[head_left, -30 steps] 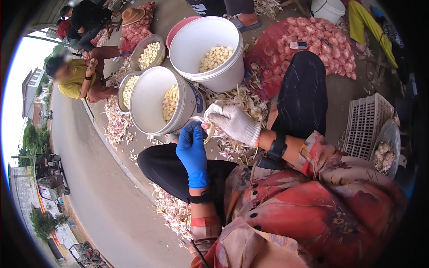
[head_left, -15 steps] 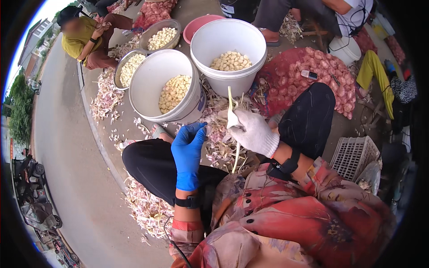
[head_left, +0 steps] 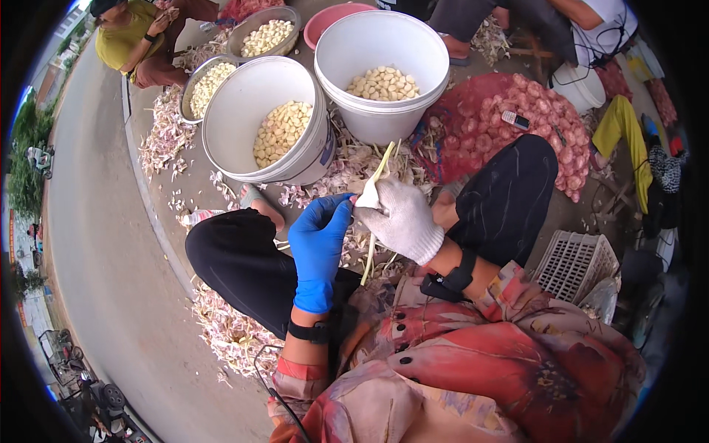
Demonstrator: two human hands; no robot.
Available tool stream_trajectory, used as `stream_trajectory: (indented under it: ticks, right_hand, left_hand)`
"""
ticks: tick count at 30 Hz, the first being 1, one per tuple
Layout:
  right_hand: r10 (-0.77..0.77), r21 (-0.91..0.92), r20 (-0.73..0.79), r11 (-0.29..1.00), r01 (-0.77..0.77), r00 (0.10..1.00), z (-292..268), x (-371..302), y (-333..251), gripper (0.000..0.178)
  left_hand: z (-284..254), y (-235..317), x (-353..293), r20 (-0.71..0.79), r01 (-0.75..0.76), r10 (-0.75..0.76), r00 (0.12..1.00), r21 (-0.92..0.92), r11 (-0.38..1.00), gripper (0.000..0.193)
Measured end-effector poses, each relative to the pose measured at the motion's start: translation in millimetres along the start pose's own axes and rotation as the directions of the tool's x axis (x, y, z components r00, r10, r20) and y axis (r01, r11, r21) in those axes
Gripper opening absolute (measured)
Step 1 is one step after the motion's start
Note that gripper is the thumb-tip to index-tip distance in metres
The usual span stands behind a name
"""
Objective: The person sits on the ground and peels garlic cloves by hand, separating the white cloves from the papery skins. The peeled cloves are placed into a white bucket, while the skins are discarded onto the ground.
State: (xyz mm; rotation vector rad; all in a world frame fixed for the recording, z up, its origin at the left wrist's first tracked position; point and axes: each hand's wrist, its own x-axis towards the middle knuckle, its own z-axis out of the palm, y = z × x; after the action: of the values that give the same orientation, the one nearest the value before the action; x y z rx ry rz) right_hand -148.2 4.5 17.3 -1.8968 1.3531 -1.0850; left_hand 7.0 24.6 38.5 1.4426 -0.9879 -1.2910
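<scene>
My left hand (head_left: 320, 240), in a blue glove, is closed in a pinch. A tiny pinkish bit shows at its fingertips, too small to name. Touching or nearly touching it is my right hand (head_left: 402, 221), in a white knit glove, its thumb and fingers closed round a white pointed piece with a long pale green stalk (head_left: 379, 171). One thin end sticks up past the fingers and another pale length hangs below the hand. Garlic skins (head_left: 347, 166) lie on the ground beyond both hands.
Two white buckets (head_left: 221, 122) (head_left: 341, 44) hold peeled garlic cloves. Basins of cloves (head_left: 187, 111) and a pink basin (head_left: 314, 31) stand behind. A red net sack of garlic (head_left: 535, 111) bears a phone (head_left: 515, 119). A white crate (head_left: 572, 266) is at right. Other people sit at the far side.
Both hands have come together: the right moved left with the stalked piece, and the left moved to meet it. The view has shifted slightly, so the buckets sit higher.
</scene>
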Motion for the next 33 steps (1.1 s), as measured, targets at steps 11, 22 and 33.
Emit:
stream_trajectory:
  ticks: [11, 22, 33]
  right_hand:
    - [-0.157, -0.169, 0.028, 0.973, 0.160, 0.987, -5, -3, -3, 0.020]
    - [0.427, 0.816, 0.429, 0.195, -0.545, 0.796, -7, -4, 5, 0.013]
    - [-0.084, 0.029, -0.054, 0.996, 0.086, 0.995, -8, 0, 2, 0.015]
  left_hand:
    - [4, 6, -7, -0.038, -0.091, 0.102, 0.994, 0.232, 0.969, 0.012]
    - [5, -9, 3, 0.089, -0.006, 0.015, 0.996, -0.095, 0.995, 0.019]
    - [11, -5, 1, 0.077, -0.541, 0.601, 0.796, 0.538, 0.647, 0.017]
